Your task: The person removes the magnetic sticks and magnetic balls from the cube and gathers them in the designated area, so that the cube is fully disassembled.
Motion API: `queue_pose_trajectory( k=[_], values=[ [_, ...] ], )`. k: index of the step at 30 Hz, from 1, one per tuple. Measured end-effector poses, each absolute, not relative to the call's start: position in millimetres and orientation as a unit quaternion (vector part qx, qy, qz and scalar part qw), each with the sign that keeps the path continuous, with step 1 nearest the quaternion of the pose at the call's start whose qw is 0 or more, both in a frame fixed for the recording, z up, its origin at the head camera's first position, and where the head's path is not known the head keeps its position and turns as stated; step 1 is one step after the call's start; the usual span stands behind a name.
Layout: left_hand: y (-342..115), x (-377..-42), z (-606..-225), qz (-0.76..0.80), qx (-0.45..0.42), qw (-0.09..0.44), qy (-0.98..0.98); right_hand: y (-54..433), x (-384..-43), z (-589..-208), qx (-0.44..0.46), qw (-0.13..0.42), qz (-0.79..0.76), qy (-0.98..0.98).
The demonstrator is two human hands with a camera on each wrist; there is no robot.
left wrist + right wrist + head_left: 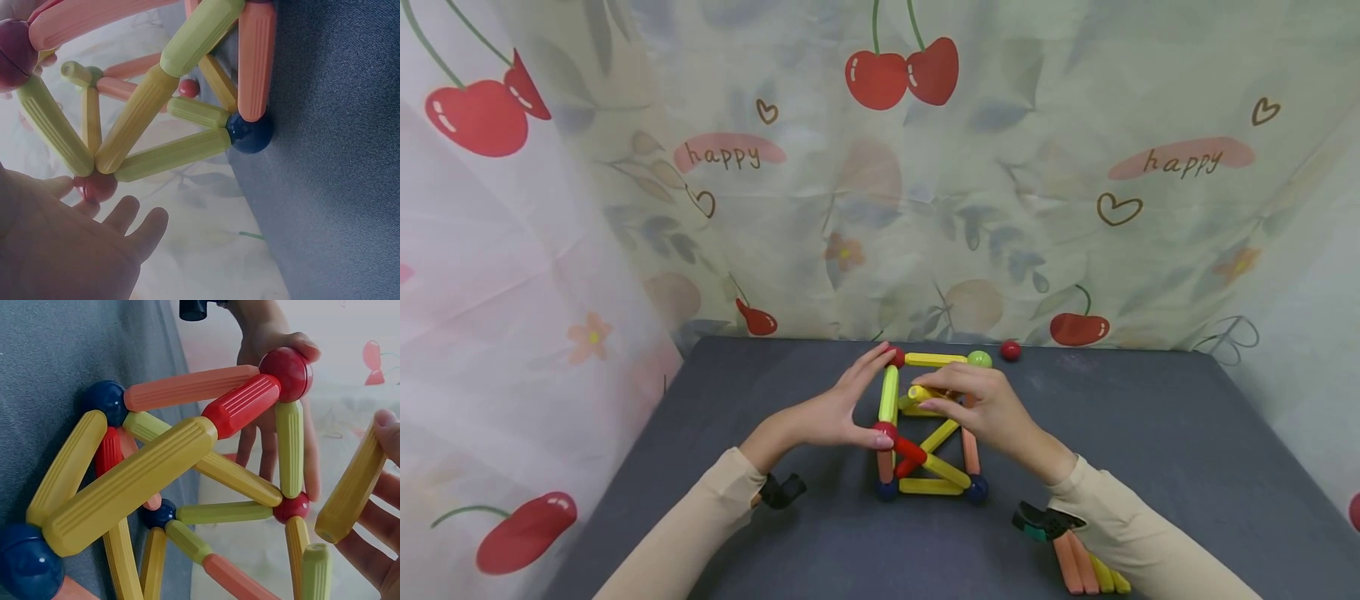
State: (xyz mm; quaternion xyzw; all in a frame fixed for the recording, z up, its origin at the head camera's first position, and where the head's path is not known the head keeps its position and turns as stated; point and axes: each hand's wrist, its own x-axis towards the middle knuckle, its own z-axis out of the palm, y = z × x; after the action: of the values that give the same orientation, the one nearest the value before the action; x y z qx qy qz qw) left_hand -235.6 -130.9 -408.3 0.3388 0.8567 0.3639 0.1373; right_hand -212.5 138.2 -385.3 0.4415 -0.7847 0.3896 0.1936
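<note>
A frame of magnetic rods and balls stands on the table, with blue balls (977,489) at its base. My left hand (831,414) spans its upper left side. The thumb touches the near red ball (287,372), and fairly straight fingers reach the far red ball (97,186). Over the frame's right part, my right hand (992,408) pinches a yellow rod (351,490) between thumb and fingers. That rod's free end is apart from a light-green rod (317,572) close by. A green ball (979,359) sits at the frame's far right corner.
A loose red ball (1011,350) lies near the table's back edge. Several orange and yellow rods (1075,567) lie side by side at the front right, partly under the right sleeve. Printed cloth (910,208) hangs behind the dark table (760,542).
</note>
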Motion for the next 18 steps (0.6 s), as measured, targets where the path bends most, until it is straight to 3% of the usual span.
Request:
queue_pose_trajectory(
  k=[7, 18],
  values=[
    [-131, -235, -408, 0.359, 0.337, 0.135, 0.860, 153, -201, -386, 0.411, 0.163, 0.429, -0.788],
    [-130, -234, -407, 0.359, 0.337, 0.133, 0.860, 193, -184, -402, 0.256, 0.138, 0.415, -0.862]
  ],
)
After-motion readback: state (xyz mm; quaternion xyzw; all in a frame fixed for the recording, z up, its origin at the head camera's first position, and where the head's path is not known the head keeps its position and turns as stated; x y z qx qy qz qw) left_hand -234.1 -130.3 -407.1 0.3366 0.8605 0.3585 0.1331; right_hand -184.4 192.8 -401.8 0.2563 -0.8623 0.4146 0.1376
